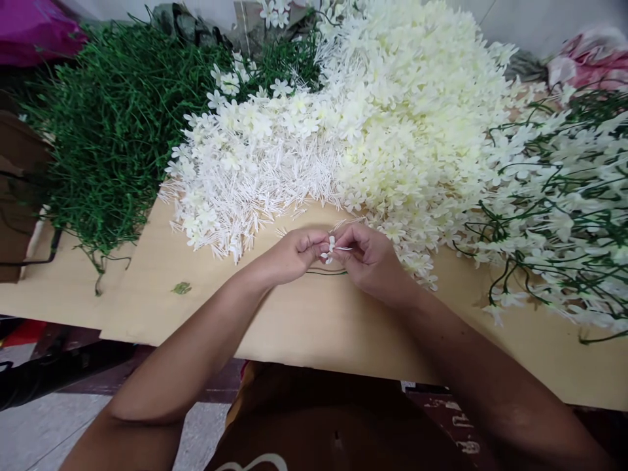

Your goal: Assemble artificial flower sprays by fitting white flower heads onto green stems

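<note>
Both hands meet over the middle of the table, fingertips pinched around one small white artificial flower (331, 244). My left hand (293, 256) is closed, with thumb and forefinger at the petals. My right hand (373, 263) is closed too, its fingertips against the flower's other side; a thin white stick (343, 248) shows between them. Just below the fingers runs a thin green stem (326, 272) between the two hands; whether either hand grips it is hidden. Beyond the hands lies a heap of white and pale yellow artificial flowers (402, 137) with white sticks.
Green plastic stems (118, 124) are heaped at the left, beside a cardboard box (19, 190). At the right lie white flowers on green stems (564, 203). A small green scrap (181, 288) rests on the tan tabletop (294, 327). A magenta bag (39, 33) sits at the back left.
</note>
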Tool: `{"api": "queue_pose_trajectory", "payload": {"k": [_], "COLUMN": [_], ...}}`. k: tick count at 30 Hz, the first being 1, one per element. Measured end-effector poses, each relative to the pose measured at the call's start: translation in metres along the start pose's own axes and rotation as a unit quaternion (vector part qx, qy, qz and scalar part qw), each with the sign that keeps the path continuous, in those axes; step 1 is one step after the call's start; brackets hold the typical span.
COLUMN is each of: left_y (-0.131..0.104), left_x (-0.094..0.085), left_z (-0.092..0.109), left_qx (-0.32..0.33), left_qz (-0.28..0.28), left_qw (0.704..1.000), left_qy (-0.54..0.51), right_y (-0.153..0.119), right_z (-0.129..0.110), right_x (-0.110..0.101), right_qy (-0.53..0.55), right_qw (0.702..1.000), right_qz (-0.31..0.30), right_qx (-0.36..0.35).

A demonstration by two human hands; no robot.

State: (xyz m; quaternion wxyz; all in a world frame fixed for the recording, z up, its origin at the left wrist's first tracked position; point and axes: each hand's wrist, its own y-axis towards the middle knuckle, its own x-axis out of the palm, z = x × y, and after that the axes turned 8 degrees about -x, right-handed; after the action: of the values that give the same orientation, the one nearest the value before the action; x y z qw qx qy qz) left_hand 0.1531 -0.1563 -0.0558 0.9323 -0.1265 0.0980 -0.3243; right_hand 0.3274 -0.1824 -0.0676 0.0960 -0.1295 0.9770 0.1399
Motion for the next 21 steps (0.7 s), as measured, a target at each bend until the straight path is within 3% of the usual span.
{"api": "queue_pose_trajectory", "payload": {"k": [2,6,8,11,13,17,21], "left_y": [-0.001,-0.006,-0.009,-0.010,-0.011,-0.013,-0.017], "left_x": [-0.004,-0.014,-0.020,-0.026,-0.028,-0.029,-0.031], "left_z": [0.004,0.012,0.013,0.009,0.007,0.007,0.005], "left_qx": [-0.014,-0.031,-0.024,-0.003,0.004,-0.010,-0.014], "left_qz": [-0.024,-0.095,-0.094,-0.045,-0.017,0.045,0.130], "left_qw": [0.999,0.988,0.983,0.979,0.975,0.966,0.954], "left_qy": [0.022,0.120,0.159,0.198,0.223,0.256,0.270], "right_y": [0.003,0.008,0.009,0.011,0.013,0.019,0.021], "right_z": [-0.003,-0.012,-0.013,-0.004,0.005,0.020,0.018], "right_x": [-0.006,-0.028,-0.037,-0.037,-0.028,-0.002,0.003], "right_qy": [0.023,0.070,0.044,-0.118,-0.250,-0.394,-0.416], "right_qw": [0.999,0.982,0.984,0.992,0.964,0.903,0.892], "right_qz": [-0.032,-0.156,-0.159,-0.045,0.009,-0.031,-0.035], "right_qx": [0.032,0.079,0.062,-0.016,-0.091,-0.169,-0.175]}}
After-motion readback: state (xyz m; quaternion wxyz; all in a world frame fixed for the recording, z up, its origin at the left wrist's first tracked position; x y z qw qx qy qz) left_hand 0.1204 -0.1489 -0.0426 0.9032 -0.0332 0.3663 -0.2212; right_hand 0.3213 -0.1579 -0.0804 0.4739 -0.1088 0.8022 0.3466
